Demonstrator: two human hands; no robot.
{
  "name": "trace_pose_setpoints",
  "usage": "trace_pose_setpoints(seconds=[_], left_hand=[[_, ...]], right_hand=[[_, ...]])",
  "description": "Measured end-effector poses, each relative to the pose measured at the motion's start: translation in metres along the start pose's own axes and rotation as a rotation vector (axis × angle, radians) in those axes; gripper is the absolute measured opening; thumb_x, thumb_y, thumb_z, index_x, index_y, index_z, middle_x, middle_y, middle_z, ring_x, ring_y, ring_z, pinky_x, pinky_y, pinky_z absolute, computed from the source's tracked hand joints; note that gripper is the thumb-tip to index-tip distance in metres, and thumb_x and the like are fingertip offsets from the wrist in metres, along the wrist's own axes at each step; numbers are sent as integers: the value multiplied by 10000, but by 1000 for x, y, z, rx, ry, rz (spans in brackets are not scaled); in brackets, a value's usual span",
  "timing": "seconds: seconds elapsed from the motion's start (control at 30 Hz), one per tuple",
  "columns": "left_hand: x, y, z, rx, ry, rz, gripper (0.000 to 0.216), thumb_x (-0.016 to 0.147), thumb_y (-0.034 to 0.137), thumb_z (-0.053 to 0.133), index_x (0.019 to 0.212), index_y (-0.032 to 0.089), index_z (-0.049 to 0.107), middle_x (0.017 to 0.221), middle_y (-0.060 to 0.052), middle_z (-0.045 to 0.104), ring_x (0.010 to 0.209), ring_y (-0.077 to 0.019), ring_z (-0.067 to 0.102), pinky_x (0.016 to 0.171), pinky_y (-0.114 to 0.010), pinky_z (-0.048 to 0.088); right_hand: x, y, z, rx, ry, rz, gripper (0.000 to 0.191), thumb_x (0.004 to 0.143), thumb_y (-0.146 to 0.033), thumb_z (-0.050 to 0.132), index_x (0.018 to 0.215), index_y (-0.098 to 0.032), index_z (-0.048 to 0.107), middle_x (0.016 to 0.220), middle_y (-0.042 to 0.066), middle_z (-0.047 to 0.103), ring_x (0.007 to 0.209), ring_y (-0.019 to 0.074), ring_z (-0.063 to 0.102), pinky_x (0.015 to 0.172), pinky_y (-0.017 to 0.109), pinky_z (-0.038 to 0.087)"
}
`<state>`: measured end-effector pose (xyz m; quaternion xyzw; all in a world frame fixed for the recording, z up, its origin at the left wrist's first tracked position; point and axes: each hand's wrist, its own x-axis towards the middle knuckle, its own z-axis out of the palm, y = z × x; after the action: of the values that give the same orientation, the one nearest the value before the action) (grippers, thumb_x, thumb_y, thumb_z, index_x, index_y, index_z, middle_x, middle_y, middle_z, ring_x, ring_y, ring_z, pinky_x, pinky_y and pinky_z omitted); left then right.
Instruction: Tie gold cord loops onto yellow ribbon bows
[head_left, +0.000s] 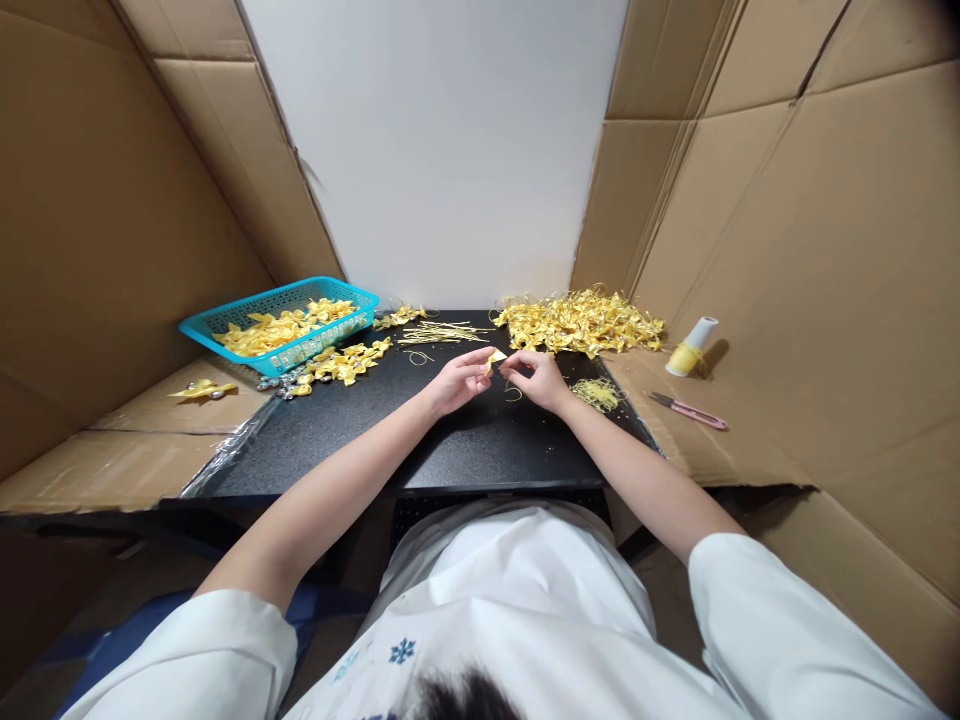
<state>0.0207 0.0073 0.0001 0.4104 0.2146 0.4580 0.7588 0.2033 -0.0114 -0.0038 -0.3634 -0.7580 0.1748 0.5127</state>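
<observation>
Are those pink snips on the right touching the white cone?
Apart: the head view shows a strip of bare cardboard between the pink snips and the white cone.

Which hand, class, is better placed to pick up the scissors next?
Probably the right hand: the scissors lie on its side, beside its forearm. The left hand is farther away, holds a yellow bow, and would have to reach across.

A small, shiny yellow ribbon (493,362) is sitting between the left hand's (456,382) fingertips, partly hidden, its pale end pointing upward, just beside the right hand's (540,378) fingertips.
</observation>
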Motion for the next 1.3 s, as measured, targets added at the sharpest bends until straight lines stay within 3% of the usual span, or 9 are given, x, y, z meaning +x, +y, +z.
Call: trace_pose_setpoints(seconds=[0.4, 0.87, 1.3], left_hand=[[0, -1, 2, 28, 6, -31, 302, 610, -30, 704, 867, 121, 754, 822, -58, 725, 581, -55, 572, 518, -153, 431], [-1, -3, 4, 48, 2, -19, 308, 588, -40, 726, 847, 123, 763, 748, -48, 713, 562, -53, 567, 505, -148, 431], [1, 3, 0, 12, 24, 47, 323, 612, -22, 705, 884, 147, 749, 769, -18, 692, 608, -55, 594, 532, -143, 441]], right_hand=[[-1, -2, -2, -76, -21, -84, 106, 810, -204, 632, 716, -192, 681, 700, 23, 700, 637, 152, 600, 652, 286, 463], [-2, -3, 2, -25, -7, -30, 142, 816, -305, 660, 744, -191, 705, 745, 36, 723, 680, 167, 631, 682, 301, 492], [0, -1, 1, -48, 44, -27, 97, 798, -244, 641, 737, -186, 690, 693, 27, 702, 635, 155, 619, 652, 288, 488]])
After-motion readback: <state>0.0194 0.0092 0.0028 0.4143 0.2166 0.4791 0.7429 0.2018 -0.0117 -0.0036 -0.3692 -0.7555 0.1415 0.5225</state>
